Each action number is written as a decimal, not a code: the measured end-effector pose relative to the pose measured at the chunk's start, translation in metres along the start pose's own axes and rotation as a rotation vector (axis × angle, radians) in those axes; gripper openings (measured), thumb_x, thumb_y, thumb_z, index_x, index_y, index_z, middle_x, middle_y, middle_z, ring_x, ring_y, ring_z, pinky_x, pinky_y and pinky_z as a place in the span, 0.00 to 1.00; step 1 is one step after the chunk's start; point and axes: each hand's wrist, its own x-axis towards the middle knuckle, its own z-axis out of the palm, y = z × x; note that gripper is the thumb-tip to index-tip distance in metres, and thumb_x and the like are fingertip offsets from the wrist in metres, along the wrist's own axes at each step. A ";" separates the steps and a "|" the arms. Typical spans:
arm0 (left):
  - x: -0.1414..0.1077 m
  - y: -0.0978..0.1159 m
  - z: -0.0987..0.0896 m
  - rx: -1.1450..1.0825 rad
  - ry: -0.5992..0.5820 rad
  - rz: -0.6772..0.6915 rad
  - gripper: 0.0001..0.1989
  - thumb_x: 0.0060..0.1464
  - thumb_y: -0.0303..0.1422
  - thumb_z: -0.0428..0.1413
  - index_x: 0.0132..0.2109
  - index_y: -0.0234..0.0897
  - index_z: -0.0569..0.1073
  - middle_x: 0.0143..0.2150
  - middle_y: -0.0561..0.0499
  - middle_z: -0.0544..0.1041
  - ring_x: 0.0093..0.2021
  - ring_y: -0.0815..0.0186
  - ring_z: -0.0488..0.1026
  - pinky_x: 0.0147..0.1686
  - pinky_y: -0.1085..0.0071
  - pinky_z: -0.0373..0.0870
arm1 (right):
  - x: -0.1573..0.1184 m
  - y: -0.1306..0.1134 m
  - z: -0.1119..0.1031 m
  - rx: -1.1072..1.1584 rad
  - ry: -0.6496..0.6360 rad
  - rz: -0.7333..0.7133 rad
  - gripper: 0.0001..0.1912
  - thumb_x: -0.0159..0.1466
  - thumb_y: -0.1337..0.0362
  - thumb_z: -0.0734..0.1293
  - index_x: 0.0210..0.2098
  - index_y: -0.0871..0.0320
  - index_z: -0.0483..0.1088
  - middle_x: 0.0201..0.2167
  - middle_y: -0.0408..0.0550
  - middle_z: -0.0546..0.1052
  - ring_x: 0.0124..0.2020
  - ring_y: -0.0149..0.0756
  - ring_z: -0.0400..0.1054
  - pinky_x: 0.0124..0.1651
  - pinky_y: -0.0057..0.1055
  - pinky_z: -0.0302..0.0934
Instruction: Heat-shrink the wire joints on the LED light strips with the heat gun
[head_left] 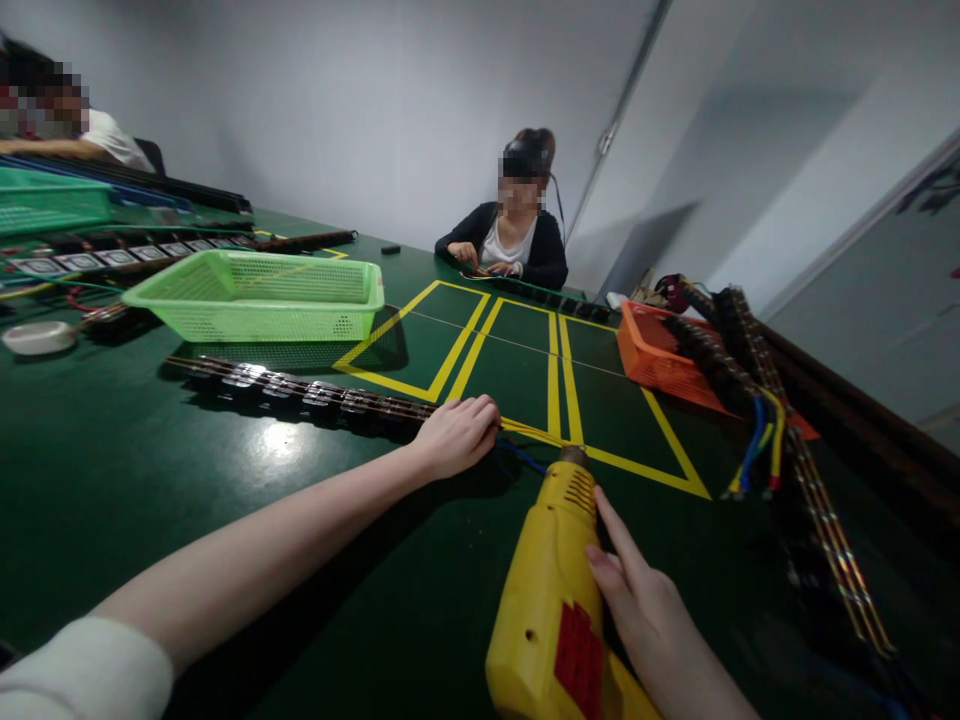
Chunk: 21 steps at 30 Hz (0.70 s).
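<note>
A yellow heat gun [551,560] with a red patch on its side points away from me, its metal nozzle [574,456] near thin wires. My right hand [637,590] grips it from the right, one finger stretched along the body; part of the grip is hidden. My left hand [459,436] is closed over the right end of a long dark strip [300,392] with shiny plates and copper-coloured rods, which lies on the green table [315,480]. Blue wires [523,458] and a yellow wire [534,432] come out beyond my left fingers, close to the nozzle.
A light green basket [292,310] stands behind the strip. At the right are an orange basket [660,350] and more strips with coloured leads [765,440]. Yellow tape [555,380] marks the table. Across it a co-worker [517,230] handles wires; another person [97,140] sits far left.
</note>
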 end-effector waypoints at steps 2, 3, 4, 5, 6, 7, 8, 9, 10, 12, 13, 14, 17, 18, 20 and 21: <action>0.000 0.000 0.000 0.006 0.001 0.001 0.10 0.63 0.35 0.40 0.43 0.36 0.64 0.44 0.49 0.70 0.42 0.66 0.69 0.41 0.69 0.64 | -0.001 -0.002 0.000 -0.019 0.022 -0.002 0.43 0.61 0.37 0.48 0.67 0.55 0.37 0.45 0.51 0.76 0.45 0.44 0.71 0.47 0.36 0.60; 0.000 0.000 0.000 0.010 0.004 0.002 0.10 0.63 0.35 0.40 0.43 0.36 0.64 0.43 0.49 0.70 0.42 0.66 0.69 0.41 0.69 0.64 | -0.002 -0.003 0.001 -0.026 0.040 -0.013 0.42 0.62 0.38 0.47 0.67 0.56 0.38 0.46 0.52 0.76 0.46 0.43 0.71 0.46 0.35 0.61; 0.001 0.001 0.000 0.015 0.006 0.003 0.10 0.63 0.35 0.40 0.43 0.36 0.64 0.43 0.49 0.70 0.42 0.66 0.69 0.41 0.69 0.64 | -0.002 -0.003 0.002 -0.030 0.057 -0.028 0.42 0.62 0.38 0.47 0.67 0.57 0.40 0.45 0.52 0.76 0.47 0.43 0.71 0.45 0.34 0.61; 0.001 0.001 0.001 0.018 0.007 0.005 0.10 0.63 0.35 0.40 0.43 0.36 0.64 0.43 0.49 0.70 0.42 0.66 0.69 0.41 0.69 0.64 | -0.002 -0.002 0.002 -0.031 0.069 -0.044 0.42 0.62 0.39 0.47 0.67 0.58 0.40 0.44 0.52 0.76 0.46 0.43 0.71 0.44 0.33 0.62; 0.001 0.001 0.001 0.021 0.007 0.007 0.11 0.63 0.34 0.40 0.43 0.36 0.64 0.43 0.49 0.70 0.41 0.66 0.69 0.41 0.69 0.64 | -0.002 -0.002 0.003 -0.035 0.073 -0.060 0.41 0.63 0.40 0.47 0.67 0.58 0.41 0.42 0.52 0.77 0.44 0.43 0.72 0.42 0.33 0.62; 0.002 0.001 0.001 0.024 0.006 0.010 0.11 0.63 0.34 0.40 0.42 0.36 0.64 0.43 0.49 0.70 0.41 0.66 0.69 0.41 0.69 0.64 | -0.002 -0.002 0.004 -0.042 0.072 -0.075 0.41 0.63 0.40 0.48 0.67 0.59 0.41 0.39 0.51 0.77 0.40 0.43 0.73 0.39 0.33 0.62; 0.002 0.001 0.001 0.026 0.004 0.013 0.11 0.63 0.34 0.39 0.42 0.36 0.64 0.43 0.49 0.70 0.41 0.66 0.69 0.41 0.69 0.64 | -0.002 -0.003 0.005 -0.053 0.065 -0.092 0.41 0.63 0.41 0.48 0.67 0.59 0.40 0.36 0.50 0.77 0.37 0.43 0.73 0.37 0.33 0.62; 0.002 0.002 0.000 0.029 0.003 0.015 0.11 0.63 0.34 0.39 0.42 0.36 0.64 0.43 0.49 0.70 0.41 0.66 0.69 0.41 0.69 0.64 | -0.003 -0.004 0.005 -0.068 0.057 -0.107 0.41 0.63 0.41 0.48 0.67 0.59 0.40 0.33 0.49 0.77 0.34 0.42 0.73 0.36 0.33 0.62; 0.002 0.002 0.000 0.032 0.002 0.017 0.11 0.63 0.34 0.39 0.42 0.36 0.64 0.43 0.49 0.70 0.41 0.66 0.69 0.41 0.69 0.64 | -0.003 -0.005 0.006 -0.082 0.050 -0.122 0.41 0.63 0.42 0.49 0.67 0.60 0.39 0.32 0.48 0.77 0.33 0.42 0.72 0.35 0.33 0.62; 0.002 0.003 0.000 0.034 0.000 0.019 0.11 0.63 0.34 0.39 0.42 0.36 0.64 0.43 0.49 0.70 0.41 0.65 0.69 0.41 0.69 0.64 | -0.003 -0.011 0.009 -0.104 0.033 -0.152 0.40 0.64 0.43 0.49 0.67 0.60 0.39 0.32 0.48 0.76 0.33 0.42 0.72 0.35 0.34 0.62; 0.003 0.003 0.000 0.032 -0.004 0.019 0.11 0.63 0.34 0.39 0.42 0.36 0.64 0.43 0.49 0.70 0.41 0.65 0.69 0.41 0.68 0.64 | -0.003 -0.015 0.011 -0.113 0.022 -0.162 0.40 0.64 0.43 0.49 0.67 0.60 0.38 0.33 0.48 0.75 0.33 0.42 0.71 0.36 0.35 0.62; 0.003 0.003 0.000 0.026 -0.010 0.020 0.11 0.63 0.34 0.40 0.42 0.36 0.64 0.43 0.49 0.70 0.41 0.65 0.69 0.41 0.68 0.65 | -0.002 -0.019 0.014 -0.126 0.008 -0.170 0.39 0.64 0.44 0.49 0.67 0.59 0.38 0.33 0.48 0.75 0.34 0.42 0.71 0.37 0.36 0.61; 0.003 0.003 0.001 0.003 -0.021 0.011 0.10 0.62 0.33 0.40 0.43 0.36 0.64 0.43 0.48 0.70 0.42 0.65 0.69 0.43 0.68 0.65 | 0.002 -0.031 0.023 -0.173 -0.046 -0.200 0.38 0.65 0.45 0.49 0.67 0.58 0.37 0.32 0.48 0.74 0.33 0.42 0.70 0.37 0.36 0.60; 0.003 0.002 0.002 -0.006 -0.023 0.006 0.10 0.63 0.32 0.40 0.43 0.36 0.64 0.43 0.48 0.70 0.43 0.65 0.69 0.44 0.68 0.65 | 0.003 -0.034 0.025 -0.183 -0.061 -0.217 0.38 0.65 0.45 0.49 0.67 0.57 0.37 0.32 0.48 0.74 0.32 0.42 0.70 0.37 0.36 0.60; 0.003 0.001 0.002 -0.019 -0.027 -0.003 0.11 0.63 0.32 0.39 0.44 0.36 0.64 0.44 0.48 0.70 0.44 0.65 0.69 0.44 0.67 0.65 | 0.005 -0.037 0.030 -0.186 -0.083 -0.257 0.38 0.65 0.45 0.50 0.68 0.57 0.36 0.31 0.48 0.74 0.32 0.42 0.70 0.36 0.35 0.59; 0.003 0.001 0.002 -0.023 -0.031 -0.004 0.11 0.63 0.32 0.39 0.44 0.36 0.64 0.44 0.47 0.70 0.44 0.65 0.69 0.45 0.67 0.65 | 0.006 -0.038 0.031 -0.181 -0.089 -0.274 0.38 0.65 0.46 0.50 0.68 0.57 0.35 0.31 0.48 0.74 0.32 0.41 0.70 0.36 0.35 0.59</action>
